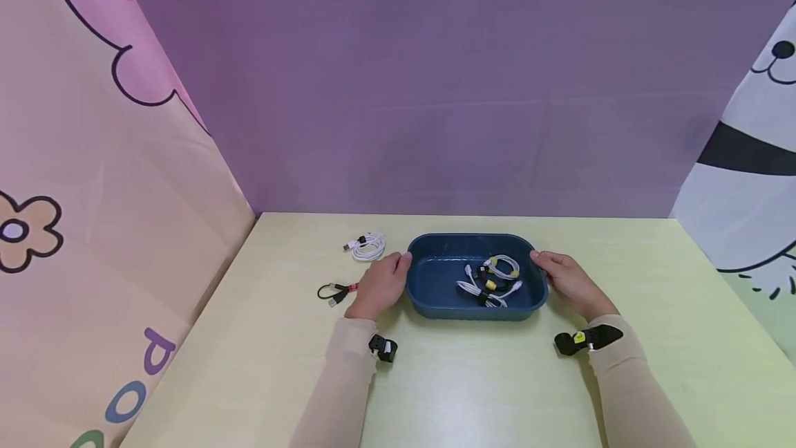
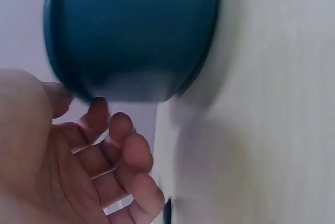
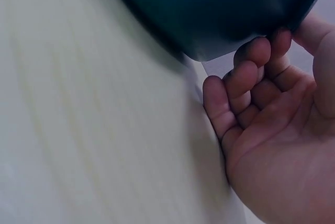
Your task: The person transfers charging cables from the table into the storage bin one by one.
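Note:
A dark blue rectangular bin (image 1: 435, 299) with rounded corners is between my two hands on the table. My left hand (image 1: 382, 285) pinches its left rim with thumb and forefinger; the other fingers curl loosely below the rim in the left wrist view. On the opposite end my right hand (image 1: 572, 283) pinches the rim in the same way. Inside the bin, toward its right, lie bundled cables: a white cable with a black tie (image 1: 481, 296), a white cable with yellow bands (image 1: 505, 265) and a black cable (image 1: 484, 274) between them.
Left of the bin, a coiled white cable (image 1: 370, 247) with a black tie lies on the pale table (image 1: 472, 393). Nearer me is a short black cable (image 1: 336, 293) with a red part, close beside my left hand. A purple backdrop (image 1: 460, 88) rises behind the table.

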A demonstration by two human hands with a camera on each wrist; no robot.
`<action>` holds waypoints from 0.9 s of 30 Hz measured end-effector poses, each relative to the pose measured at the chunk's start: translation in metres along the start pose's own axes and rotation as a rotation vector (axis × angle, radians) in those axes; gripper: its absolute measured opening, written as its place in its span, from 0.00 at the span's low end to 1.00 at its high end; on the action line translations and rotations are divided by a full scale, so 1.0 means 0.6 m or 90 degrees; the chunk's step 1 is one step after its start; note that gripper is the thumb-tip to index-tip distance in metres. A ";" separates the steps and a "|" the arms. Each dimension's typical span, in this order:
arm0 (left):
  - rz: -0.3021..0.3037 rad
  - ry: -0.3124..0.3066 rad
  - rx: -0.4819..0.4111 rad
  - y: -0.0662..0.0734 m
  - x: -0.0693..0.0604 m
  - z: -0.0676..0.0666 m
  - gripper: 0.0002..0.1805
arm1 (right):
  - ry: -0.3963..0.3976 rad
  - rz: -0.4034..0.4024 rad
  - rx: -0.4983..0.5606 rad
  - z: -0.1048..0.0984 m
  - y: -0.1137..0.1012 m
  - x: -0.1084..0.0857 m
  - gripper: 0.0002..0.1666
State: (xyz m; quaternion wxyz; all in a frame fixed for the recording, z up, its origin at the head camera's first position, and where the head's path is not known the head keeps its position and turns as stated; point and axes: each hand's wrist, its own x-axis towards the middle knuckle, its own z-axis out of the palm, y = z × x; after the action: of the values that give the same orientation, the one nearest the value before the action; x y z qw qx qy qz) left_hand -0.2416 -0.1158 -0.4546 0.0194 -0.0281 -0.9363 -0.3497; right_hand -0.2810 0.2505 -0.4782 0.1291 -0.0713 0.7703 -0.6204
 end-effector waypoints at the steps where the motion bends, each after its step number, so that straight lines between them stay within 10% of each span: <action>1: 0.001 0.003 0.005 -0.001 0.000 -0.004 0.22 | 0.002 0.001 0.000 0.000 0.000 -0.001 0.22; 27: -0.063 -0.003 0.099 -0.086 -0.018 -0.098 0.10 | 0.002 0.005 0.019 0.001 0.002 -0.008 0.20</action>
State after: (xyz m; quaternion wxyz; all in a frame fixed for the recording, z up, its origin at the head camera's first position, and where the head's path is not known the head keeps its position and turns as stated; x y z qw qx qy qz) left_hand -0.2331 -0.1936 -0.4444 0.0019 0.0192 -0.9608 -0.2766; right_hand -0.2765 0.2516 -0.4791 0.1313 -0.0650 0.7616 -0.6313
